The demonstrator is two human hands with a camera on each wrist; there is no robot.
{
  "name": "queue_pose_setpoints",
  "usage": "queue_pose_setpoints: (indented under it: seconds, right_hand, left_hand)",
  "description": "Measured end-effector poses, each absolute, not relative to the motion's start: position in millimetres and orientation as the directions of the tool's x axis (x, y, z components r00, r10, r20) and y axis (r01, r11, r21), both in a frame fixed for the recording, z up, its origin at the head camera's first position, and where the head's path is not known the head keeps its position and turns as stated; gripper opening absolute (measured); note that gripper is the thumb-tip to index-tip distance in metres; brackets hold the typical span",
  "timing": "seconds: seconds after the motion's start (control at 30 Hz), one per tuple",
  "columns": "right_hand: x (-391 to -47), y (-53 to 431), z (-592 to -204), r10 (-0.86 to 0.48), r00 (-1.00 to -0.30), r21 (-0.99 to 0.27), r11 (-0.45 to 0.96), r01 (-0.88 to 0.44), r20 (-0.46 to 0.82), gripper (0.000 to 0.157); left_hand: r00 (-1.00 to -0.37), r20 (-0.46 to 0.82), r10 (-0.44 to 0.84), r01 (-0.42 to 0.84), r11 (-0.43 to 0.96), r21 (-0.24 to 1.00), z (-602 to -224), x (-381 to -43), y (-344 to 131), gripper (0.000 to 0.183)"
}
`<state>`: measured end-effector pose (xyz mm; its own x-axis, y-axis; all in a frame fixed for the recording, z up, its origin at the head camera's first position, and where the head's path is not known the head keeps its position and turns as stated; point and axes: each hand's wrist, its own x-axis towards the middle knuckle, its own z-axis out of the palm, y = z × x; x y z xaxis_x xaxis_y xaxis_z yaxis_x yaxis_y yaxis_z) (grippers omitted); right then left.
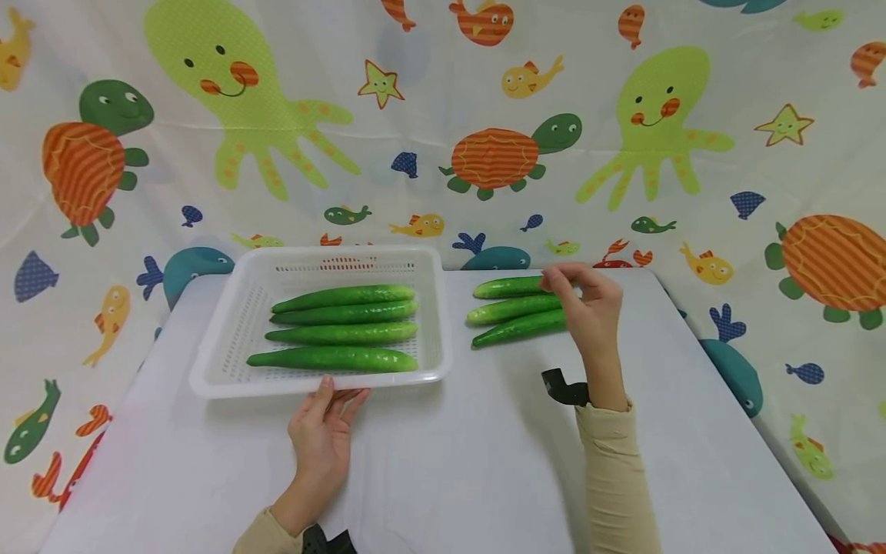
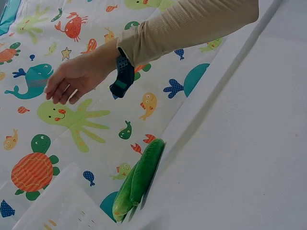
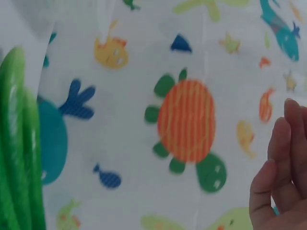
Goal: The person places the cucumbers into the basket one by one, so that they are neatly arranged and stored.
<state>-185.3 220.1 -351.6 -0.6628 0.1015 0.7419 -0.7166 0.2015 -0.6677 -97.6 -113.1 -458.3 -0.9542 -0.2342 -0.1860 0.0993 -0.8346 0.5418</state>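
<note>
A white plastic basket [image 1: 208,362] with perforated walls holds several green cucumbers [image 1: 346,335] lying side by side. At its front rim, my left hand [image 1: 325,442] grips the basket, thumb over the edge and fingers lower down. Three more cucumbers [image 1: 515,329] lie on the table to the right of the basket; they also show in the left wrist view as green cucumbers [image 2: 146,172]. My right hand [image 1: 588,308] is raised over their right ends, hiding part of them. Its fingers [image 3: 280,139] are loosely bent, with nothing between them.
A white cloth covers the table [image 1: 443,469]. Behind it hangs a curtain [image 1: 429,138] printed with sea animals. A black wrist strap [image 1: 564,388] is on the right arm, another black strap [image 1: 328,541] on the left.
</note>
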Motion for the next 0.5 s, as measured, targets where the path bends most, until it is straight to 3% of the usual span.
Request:
queue_pose_setpoints:
  seconds: [0.23, 0.5]
  right_hand:
    - [-182, 265, -372, 0.318, -0.732, -0.794, 0.136, -0.593, 0.602, 0.015]
    - [-189, 300, -404, 0.530, -0.785, -0.946, 0.140, -0.294, 0.322, 0.022]
  left_hand:
    - [-0.954, -0.186, -0.233, 0.097, -0.831, 0.548, -458, -98, -114, 0.019]
    - [-0.951, -0.190, -0.244, 0.091, -0.809, 0.581, -460, -99, -114, 0.019]
